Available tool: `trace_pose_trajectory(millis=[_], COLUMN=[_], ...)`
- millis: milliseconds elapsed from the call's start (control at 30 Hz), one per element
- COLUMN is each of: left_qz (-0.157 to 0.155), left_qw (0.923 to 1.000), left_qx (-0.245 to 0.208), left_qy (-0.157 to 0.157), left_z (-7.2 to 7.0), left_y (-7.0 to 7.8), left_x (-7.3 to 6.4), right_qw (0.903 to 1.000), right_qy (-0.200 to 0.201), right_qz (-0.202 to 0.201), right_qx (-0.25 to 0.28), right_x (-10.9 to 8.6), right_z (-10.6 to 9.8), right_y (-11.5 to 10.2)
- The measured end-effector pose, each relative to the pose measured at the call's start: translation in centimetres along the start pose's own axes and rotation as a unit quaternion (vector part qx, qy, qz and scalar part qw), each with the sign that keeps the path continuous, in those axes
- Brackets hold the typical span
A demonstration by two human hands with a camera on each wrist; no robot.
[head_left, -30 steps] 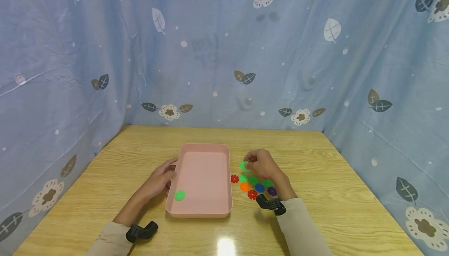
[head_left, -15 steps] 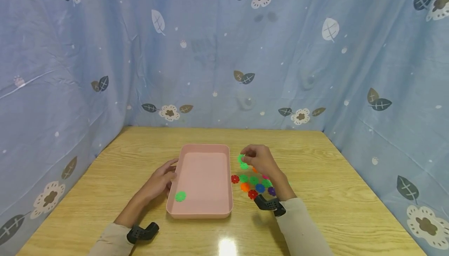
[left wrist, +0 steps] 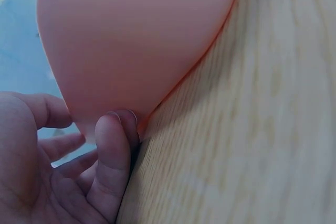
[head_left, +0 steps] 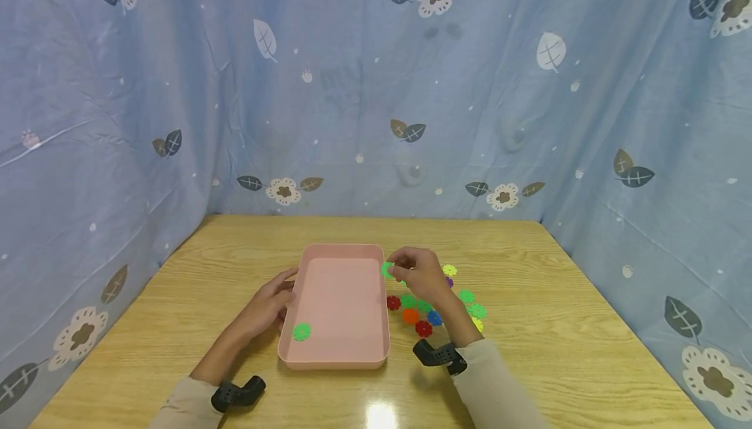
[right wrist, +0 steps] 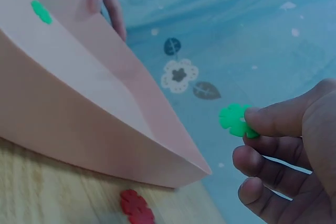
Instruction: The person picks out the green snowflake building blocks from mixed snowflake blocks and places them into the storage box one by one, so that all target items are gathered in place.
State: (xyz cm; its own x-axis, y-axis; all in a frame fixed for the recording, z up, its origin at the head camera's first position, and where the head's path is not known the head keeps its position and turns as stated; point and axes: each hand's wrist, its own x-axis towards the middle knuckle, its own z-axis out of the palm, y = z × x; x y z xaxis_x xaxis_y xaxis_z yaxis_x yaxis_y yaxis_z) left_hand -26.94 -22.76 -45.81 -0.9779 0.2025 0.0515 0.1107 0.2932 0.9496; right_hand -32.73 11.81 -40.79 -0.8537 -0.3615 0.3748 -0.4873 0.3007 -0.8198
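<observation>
My right hand [head_left: 420, 277] pinches a green snowflake building disc [right wrist: 232, 120] between thumb and index finger, its other fingers loosely bent. In the head view this disc overlaps the right rim of a pink plastic tray [head_left: 341, 292], near its far corner. A second green snowflake disc [head_left: 302, 332] lies flat inside the tray, at the near left. My left hand [head_left: 267, 301] holds the tray's left wall, thumb at the rim and fingers [left wrist: 111, 145] against the outer side.
Right of the tray, several more snowflake discs lie loose on the wooden table [head_left: 564, 344]: a red disc [head_left: 423, 329], an orange disc [head_left: 410, 316], a blue disc [head_left: 435, 318] and a yellow disc [head_left: 449, 270] among them. My right forearm covers part of the pile. A blue patterned curtain [head_left: 352, 89] surrounds the table.
My right hand has lifted a green disc from the pile and moved it left to the tray's rim. More discs show behind the forearm. My left hand stays at the tray.
</observation>
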Motion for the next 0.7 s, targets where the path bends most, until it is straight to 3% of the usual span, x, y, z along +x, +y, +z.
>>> trace_pose_trajectory(millis=[400, 700], left_qz=[0.001, 0.002], left_qw=[1.0, 0.9999], left_qx=[-0.008, -0.015], left_qy=[-0.002, -0.006], left_z=[-0.1, -0.2], left_y=[-0.3, -0.3], left_x=[0.2, 0.1], right_qw=[0.9996, 0.9995], right_qy=[0.001, -0.026], right_qz=[-0.019, 0.011], right_qx=[-0.022, -0.011], right_x=[-0.2, -0.4], right_z=[1.4, 3.2], right_y=[-1.0, -2.2])
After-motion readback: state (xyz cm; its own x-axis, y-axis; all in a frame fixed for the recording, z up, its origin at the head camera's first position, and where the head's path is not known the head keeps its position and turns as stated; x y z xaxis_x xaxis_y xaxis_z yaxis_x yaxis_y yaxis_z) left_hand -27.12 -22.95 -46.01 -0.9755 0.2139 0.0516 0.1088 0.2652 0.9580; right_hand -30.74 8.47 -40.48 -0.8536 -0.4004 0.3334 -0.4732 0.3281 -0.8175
